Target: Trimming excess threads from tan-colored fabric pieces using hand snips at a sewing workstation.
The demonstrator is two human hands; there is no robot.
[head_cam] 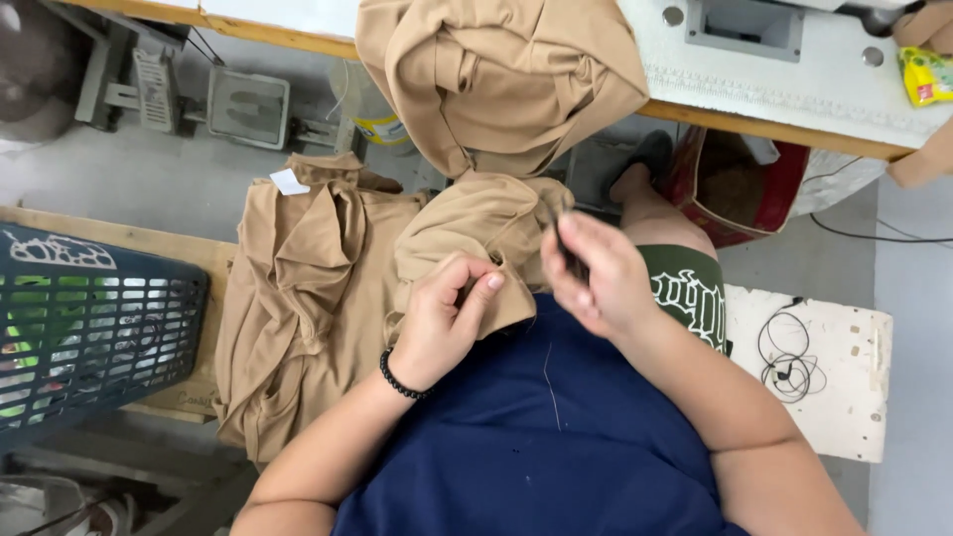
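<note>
Left hand (445, 323): a fold of tan cloth (476, 233) is being pinched between thumb and curled fingers, just above the lap; a black bead bracelet (400, 381) is being worn at the wrist.
Right hand (596, 273): a small dark tool (566, 243), too slim to be told apart clearly, is being gripped in closed fingers and is being held against the cloth edge, just beside the left hand.
Cloth: it is being draped from the lap up over the table (794, 89) edge, where it is being bunched into a large fold.
Pile (308, 288): more tan garments are being kept heaped on a wooden board (129, 243) to the left, touching the held cloth; a small white tag (289, 182) is showing at the top of the heap.
Basket (89, 333): a dark teal slatted basket is being kept at the far left, beside the pile; green and white items are being glimpsed through the slats, but their kind cannot be told.
Bag (740, 184): a red bag is standing open under the table, with brownish contents showing inside.
Packet (925, 74): a yellow packet is lying at the right end of the table.
Earphones (789, 362): a coiled black cord is resting on a white slab (844, 397) to the right of the lap.
</note>
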